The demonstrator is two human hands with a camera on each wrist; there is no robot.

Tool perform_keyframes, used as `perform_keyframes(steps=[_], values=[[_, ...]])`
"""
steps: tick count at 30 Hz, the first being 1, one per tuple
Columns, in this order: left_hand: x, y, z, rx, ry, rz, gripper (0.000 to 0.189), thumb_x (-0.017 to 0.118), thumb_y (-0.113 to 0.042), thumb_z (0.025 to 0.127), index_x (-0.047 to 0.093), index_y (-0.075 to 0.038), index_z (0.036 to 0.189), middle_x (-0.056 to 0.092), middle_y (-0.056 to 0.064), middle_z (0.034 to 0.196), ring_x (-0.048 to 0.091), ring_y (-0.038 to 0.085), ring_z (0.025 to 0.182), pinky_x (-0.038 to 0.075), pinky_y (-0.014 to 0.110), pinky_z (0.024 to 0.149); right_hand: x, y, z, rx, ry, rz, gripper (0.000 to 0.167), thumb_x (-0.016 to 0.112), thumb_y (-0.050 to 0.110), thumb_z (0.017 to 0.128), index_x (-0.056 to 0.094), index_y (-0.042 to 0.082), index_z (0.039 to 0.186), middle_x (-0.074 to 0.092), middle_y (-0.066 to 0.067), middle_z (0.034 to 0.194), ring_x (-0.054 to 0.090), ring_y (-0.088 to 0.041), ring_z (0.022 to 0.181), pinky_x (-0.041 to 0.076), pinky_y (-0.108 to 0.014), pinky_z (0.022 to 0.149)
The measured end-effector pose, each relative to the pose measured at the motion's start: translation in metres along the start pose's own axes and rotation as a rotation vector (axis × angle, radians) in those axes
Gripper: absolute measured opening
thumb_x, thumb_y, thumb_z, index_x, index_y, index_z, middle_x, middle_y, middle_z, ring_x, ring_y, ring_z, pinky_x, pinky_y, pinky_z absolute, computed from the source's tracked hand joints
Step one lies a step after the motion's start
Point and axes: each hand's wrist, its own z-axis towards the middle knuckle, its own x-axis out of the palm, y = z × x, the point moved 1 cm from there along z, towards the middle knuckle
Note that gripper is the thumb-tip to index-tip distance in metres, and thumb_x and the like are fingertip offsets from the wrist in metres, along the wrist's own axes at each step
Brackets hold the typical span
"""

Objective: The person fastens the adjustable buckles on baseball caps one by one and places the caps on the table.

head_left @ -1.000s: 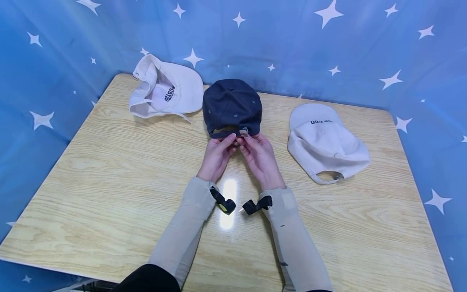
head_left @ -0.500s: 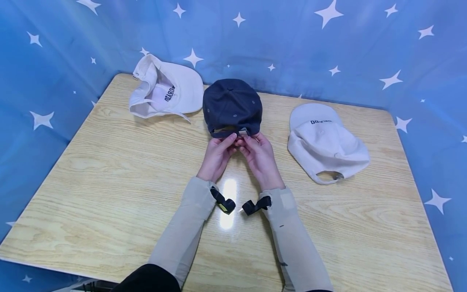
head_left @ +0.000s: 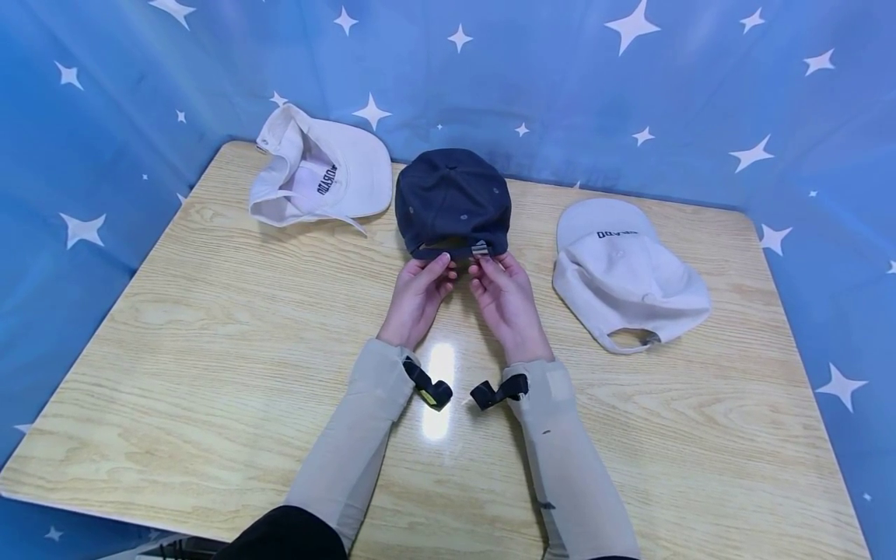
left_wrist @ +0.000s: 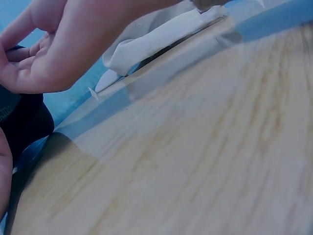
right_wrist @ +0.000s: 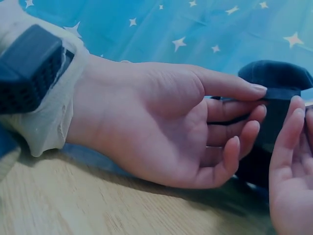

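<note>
A dark navy cap sits at the back middle of the table, its back strap facing me. My left hand pinches the left part of that strap between thumb and fingers. At the strap's right end, by a metal buckle, my right hand pinches it with thumb and fingertips. In the right wrist view the left thumb lies on top of the strap. The left wrist view catches the right hand with the dark cap below it.
A white cap lies on its side at the back left, close beside the navy one. Another white cap rests crown up to the right. The wooden table meets a blue starred curtain behind.
My right hand has shifted slightly right, away from the left hand, with the buckle. The navy cap has turned and moved a little right; its strap is now straighter.
</note>
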Motion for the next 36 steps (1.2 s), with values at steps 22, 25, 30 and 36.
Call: perform_keyframes(steps=[22, 25, 30, 36], values=[[-0.0007, 0.0003, 0.0002, -0.006, -0.003, 0.057, 0.016, 0.072, -0.019, 0.076, 0.062, -0.009, 0.084, 0.061, 0.005, 0.082, 0.056, 0.014, 0.073, 0.045, 0.021, 0.062, -0.0005, -0.0038, 0.0002, -0.004, 0.004, -0.072, 0.008, 0.054, 0.001, 0.087, 0.054, 0.006, 0.093, 0.060, -0.006, 0.088, 0.057, -0.014, 0.074, 0.046, -0.020, 0.061], [-0.0004, 0.0003, 0.0002, -0.001, -0.001, 0.065, 0.016, 0.072, -0.019, 0.076, 0.062, -0.009, 0.083, 0.061, 0.005, 0.081, 0.056, 0.014, 0.073, 0.045, 0.022, 0.062, -0.0005, -0.0048, 0.0000, -0.004, 0.017, -0.069, 0.009, 0.056, 0.002, 0.086, 0.054, 0.006, 0.094, 0.059, -0.007, 0.088, 0.057, -0.015, 0.075, 0.047, -0.020, 0.062], [-0.0002, 0.0003, 0.0005, 0.007, -0.009, 0.075, 0.017, 0.072, -0.019, 0.076, 0.061, -0.008, 0.084, 0.061, 0.005, 0.080, 0.056, 0.014, 0.072, 0.045, 0.022, 0.062, -0.0004, -0.0048, -0.0004, -0.002, 0.036, -0.071, 0.012, 0.057, 0.003, 0.086, 0.056, 0.004, 0.098, 0.059, -0.008, 0.090, 0.057, -0.016, 0.078, 0.047, -0.021, 0.063], [-0.0010, 0.0009, 0.0009, 0.017, -0.025, 0.084, 0.016, 0.071, -0.018, 0.077, 0.061, -0.008, 0.085, 0.061, 0.004, 0.079, 0.056, 0.014, 0.071, 0.044, 0.023, 0.061, -0.0003, -0.0056, -0.0002, 0.018, 0.054, -0.084, 0.014, 0.056, 0.002, 0.086, 0.056, 0.003, 0.100, 0.059, -0.008, 0.093, 0.057, -0.016, 0.079, 0.048, -0.022, 0.065]])
